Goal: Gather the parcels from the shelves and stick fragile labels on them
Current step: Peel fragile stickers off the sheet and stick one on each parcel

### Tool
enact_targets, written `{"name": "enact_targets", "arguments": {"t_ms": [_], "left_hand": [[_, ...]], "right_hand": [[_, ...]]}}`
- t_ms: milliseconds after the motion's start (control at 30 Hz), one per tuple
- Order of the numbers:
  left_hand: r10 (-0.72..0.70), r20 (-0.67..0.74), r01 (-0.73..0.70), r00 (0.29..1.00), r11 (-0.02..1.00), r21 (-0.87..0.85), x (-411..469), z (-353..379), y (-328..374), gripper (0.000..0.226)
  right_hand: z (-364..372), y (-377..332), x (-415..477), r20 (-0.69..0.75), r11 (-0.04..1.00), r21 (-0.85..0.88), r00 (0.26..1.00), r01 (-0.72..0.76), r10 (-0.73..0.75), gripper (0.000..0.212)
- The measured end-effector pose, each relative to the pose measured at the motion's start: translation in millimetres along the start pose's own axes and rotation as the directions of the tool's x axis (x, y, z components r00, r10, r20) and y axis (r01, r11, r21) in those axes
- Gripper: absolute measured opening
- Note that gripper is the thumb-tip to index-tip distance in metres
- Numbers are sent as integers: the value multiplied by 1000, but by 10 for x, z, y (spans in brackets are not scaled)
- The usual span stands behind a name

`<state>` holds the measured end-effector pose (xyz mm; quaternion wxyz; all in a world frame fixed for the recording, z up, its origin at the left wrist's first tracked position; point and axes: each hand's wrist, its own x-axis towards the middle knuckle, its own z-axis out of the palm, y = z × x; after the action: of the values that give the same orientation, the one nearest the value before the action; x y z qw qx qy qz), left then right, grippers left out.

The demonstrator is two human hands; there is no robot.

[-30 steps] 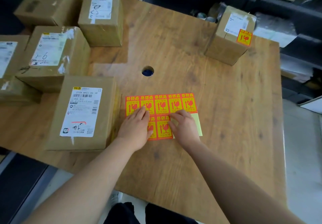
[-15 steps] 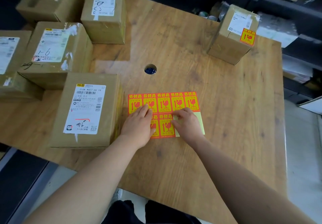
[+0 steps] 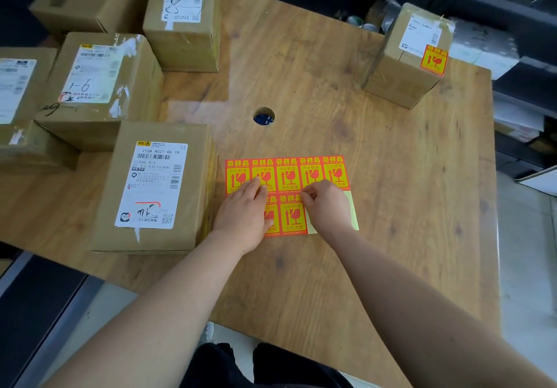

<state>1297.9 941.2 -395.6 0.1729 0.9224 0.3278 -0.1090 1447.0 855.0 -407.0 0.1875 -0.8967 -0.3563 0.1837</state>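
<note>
The right hand (image 3: 327, 206) rests on the sheet of fragile labels (image 3: 287, 176) with its grip drawn together — thumb and forefinger pinched at the top edge of a label in the lower row, though whether a corner is actually caught between them cannot be told. To the right of that hand a pale yellow-green strip of bare backing (image 3: 352, 209) shows where labels are missing. The left hand (image 3: 244, 212) lies flat on the left part of the same sheet, fingers spread loosely and pressing it down, its fingertips (image 3: 258, 182) reaching up onto the top row. The sheet lies flat on the wooden worktop (image 3: 407, 206), near its front edge and just beside a large parcel (image 3: 156, 188) with a white shipping slip on top. Beyond the sheet a round cable hole (image 3: 264, 116) opens in the worktop. Further left, more brown parcels crowd together — one marked "1-6" (image 3: 99, 86), a taller one (image 3: 184, 16) behind it, others at the far left edge (image 3: 21, 98). Well apart from them, at the far right corner, stands a labelled parcel (image 3: 407, 56) already bearing a red-and-yellow fragile sticker (image 3: 434, 61) on its upper edge.
</note>
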Motion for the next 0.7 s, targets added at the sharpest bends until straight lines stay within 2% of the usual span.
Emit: {"name": "enact_targets", "arguments": {"t_ms": [200, 300, 400, 500, 700], "left_hand": [[-8, 11, 8, 1000, 1000, -13, 8, 14, -2, 73], [-5, 9, 5, 1000, 1000, -12, 1, 6, -7, 73], [-2, 6, 2, 1000, 1000, -9, -3, 2, -7, 72], [-6, 5, 6, 1000, 1000, -7, -4, 1, -1, 72], [-10, 5, 10, 1000, 1000, -9, 2, 9, -1, 73]], "right_hand": [[12, -54, 8, 9, 987, -154, 999, 42, -41, 25], [-30, 8, -3, 47, 1000, -22, 999, 14, -13, 23], [-86, 61, -19, 28, 992, 126, 999, -26, 23, 21], [-66, 54, -8, 46, 994, 105, 999, 4, -9, 21], [-53, -15, 12, 61, 999, 30, 998, -24, 22, 17]]}}
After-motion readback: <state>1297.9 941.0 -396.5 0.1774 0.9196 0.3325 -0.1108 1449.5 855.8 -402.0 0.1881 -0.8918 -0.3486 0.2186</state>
